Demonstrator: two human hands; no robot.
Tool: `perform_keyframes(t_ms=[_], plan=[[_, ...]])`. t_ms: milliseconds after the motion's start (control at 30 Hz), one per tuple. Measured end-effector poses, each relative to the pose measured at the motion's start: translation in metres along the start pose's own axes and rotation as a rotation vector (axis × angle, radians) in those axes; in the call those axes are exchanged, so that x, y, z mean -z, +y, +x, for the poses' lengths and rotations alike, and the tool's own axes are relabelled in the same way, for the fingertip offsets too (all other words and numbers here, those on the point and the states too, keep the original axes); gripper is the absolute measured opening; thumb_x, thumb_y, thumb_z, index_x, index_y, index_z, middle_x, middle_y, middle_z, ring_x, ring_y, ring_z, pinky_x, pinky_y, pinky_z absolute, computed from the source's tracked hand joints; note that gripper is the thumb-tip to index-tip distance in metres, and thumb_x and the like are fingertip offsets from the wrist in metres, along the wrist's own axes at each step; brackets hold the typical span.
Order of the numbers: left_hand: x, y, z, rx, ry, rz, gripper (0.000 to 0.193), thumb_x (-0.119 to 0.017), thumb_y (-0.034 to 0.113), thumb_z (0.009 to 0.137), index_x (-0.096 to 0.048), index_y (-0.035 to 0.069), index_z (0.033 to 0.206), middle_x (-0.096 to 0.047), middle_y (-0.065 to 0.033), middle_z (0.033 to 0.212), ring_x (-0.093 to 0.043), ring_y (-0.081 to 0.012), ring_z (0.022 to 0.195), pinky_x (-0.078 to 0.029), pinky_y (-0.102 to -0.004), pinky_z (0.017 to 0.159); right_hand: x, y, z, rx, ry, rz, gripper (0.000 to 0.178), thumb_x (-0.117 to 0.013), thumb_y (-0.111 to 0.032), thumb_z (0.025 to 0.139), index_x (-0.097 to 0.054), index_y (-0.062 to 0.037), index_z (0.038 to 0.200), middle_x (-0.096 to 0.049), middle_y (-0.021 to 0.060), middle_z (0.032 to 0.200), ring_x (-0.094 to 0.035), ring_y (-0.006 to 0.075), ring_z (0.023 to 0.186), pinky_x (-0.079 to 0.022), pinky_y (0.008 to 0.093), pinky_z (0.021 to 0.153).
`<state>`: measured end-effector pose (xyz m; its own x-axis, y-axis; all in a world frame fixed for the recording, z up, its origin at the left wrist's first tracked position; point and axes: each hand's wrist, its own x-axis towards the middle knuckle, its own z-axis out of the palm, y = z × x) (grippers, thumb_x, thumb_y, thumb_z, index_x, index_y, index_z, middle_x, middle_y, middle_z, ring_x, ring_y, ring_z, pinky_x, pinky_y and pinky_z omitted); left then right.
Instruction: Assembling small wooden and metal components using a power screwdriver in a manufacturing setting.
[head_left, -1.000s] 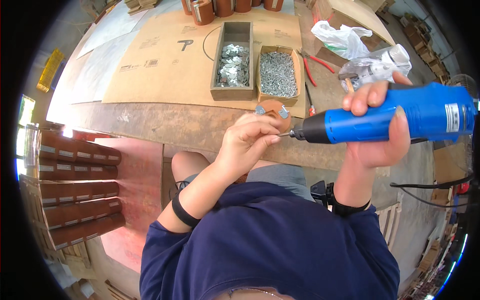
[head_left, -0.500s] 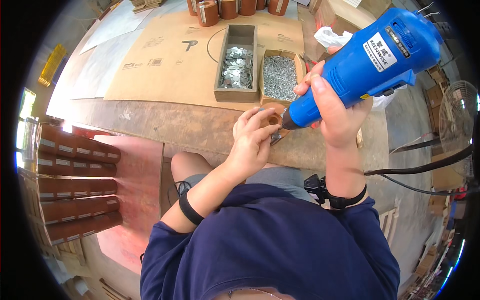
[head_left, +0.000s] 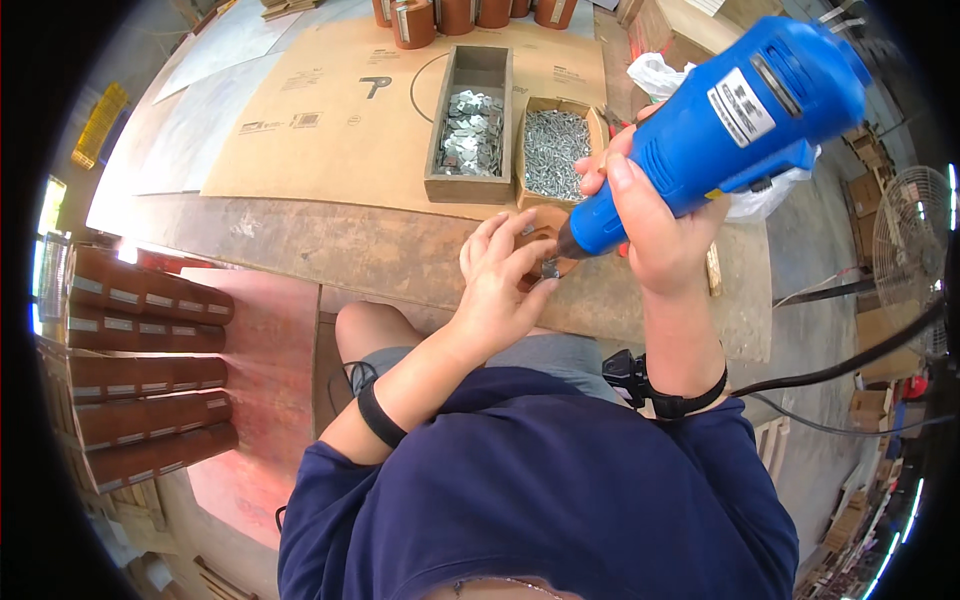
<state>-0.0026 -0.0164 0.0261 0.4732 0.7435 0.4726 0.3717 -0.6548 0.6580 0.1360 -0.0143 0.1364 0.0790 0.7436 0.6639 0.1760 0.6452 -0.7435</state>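
Observation:
My right hand [head_left: 660, 220] is wrapped round a large blue electric screwdriver [head_left: 690, 135], tilted with its dark nose down to the left. The nose meets a round orange-brown workpiece [head_left: 548, 220] at the front of the table. My left hand [head_left: 500, 275] lies against this workpiece, fingers bent over its near left side. Between thumb and forefinger a small shiny metal piece [head_left: 550, 268] shows beside the screwdriver's nose. The left fingers and the tool hide much of the workpiece, and the bit's tip cannot be seen.
Just beyond my hands stand a wooden box [head_left: 468, 190] of flat metal pieces and a carton [head_left: 560, 150] of screws. Brown cylinders [head_left: 415, 25] line the far edge; more brown cylinders [head_left: 150, 375] are stacked at left. A black cable [head_left: 840, 365] and a fan [head_left: 910, 255] are at right.
The screwdriver and my right hand have shifted slightly left. My left thumb and fingers have moved a little on the workpiece, and the metal piece shows more clearly.

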Motion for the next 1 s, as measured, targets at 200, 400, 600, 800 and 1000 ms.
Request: perform_keyframes(t_ms=[200, 400, 600, 800, 1000], plan=[[-0.006, -0.001, 0.005, 0.072, 0.021, 0.047, 0.050, -0.073, 0.018, 0.058, -0.052, 0.011, 0.103, -0.033, -0.0171, 0.127, -0.028, -0.0401, 0.117, -0.022, -0.0481, 0.094, -0.005, 0.001, 0.002, -0.084, 0.070, 0.049, 0.024, -0.053, 0.003, 0.076, -0.046, 0.0016, 0.099, -0.054, 0.0070, 0.077, -0.057, 0.0153, 0.062, -0.050, 0.0385, 0.072], [-0.015, -0.007, 0.008, 0.049, 0.006, 0.027, 0.047, -0.076, 0.015, 0.054, -0.052, 0.010, 0.094, -0.032, -0.0197, 0.127, -0.027, -0.0434, 0.117, -0.026, -0.0501, 0.094, -0.007, 0.001, 0.003, -0.102, 0.088, 0.012, 0.023, -0.054, 0.003, 0.075, -0.047, 0.0023, 0.097, -0.054, 0.0068, 0.076, -0.057, 0.0144, 0.060, -0.050, 0.0375, 0.073], [-0.021, -0.011, 0.008, 0.131, -0.002, -0.199, 0.040, -0.076, 0.012, 0.054, -0.053, 0.004, 0.085, -0.032, -0.0248, 0.126, -0.035, -0.0434, 0.113, -0.036, -0.0451, 0.090, -0.013, 0.002, 0.004, -0.055, 0.069, 0.007, 0.022, -0.054, 0.004, 0.075, -0.047, 0.0021, 0.096, -0.054, 0.0055, 0.073, -0.057, 0.0131, 0.060, -0.049, 0.0366, 0.074], [-0.023, -0.015, 0.007, 0.143, -0.002, -0.213, 0.038, -0.077, 0.011, 0.053, -0.053, 0.003, 0.082, -0.032, -0.0261, 0.126, -0.041, -0.0410, 0.109, -0.040, -0.0426, 0.086, -0.016, 0.005, 0.005, -0.068, 0.099, -0.013, 0.017, -0.056, 0.003, 0.074, -0.050, 0.0023, 0.090, -0.054, 0.0050, 0.072, -0.056, 0.0125, 0.059, -0.048, 0.0363, 0.074], [-0.024, -0.016, 0.006, 0.138, 0.008, -0.216, 0.038, -0.077, 0.011, 0.053, -0.052, 0.003, 0.081, -0.033, -0.0255, 0.125, -0.043, -0.0408, 0.107, -0.041, -0.0418, 0.085, -0.015, 0.007, 0.005, -0.013, 0.059, -0.065, 0.013, -0.056, 0.002, 0.074, -0.052, 0.0027, 0.085, -0.055, 0.0054, 0.072, -0.056, 0.0124, 0.058, -0.049, 0.0359, 0.074]])
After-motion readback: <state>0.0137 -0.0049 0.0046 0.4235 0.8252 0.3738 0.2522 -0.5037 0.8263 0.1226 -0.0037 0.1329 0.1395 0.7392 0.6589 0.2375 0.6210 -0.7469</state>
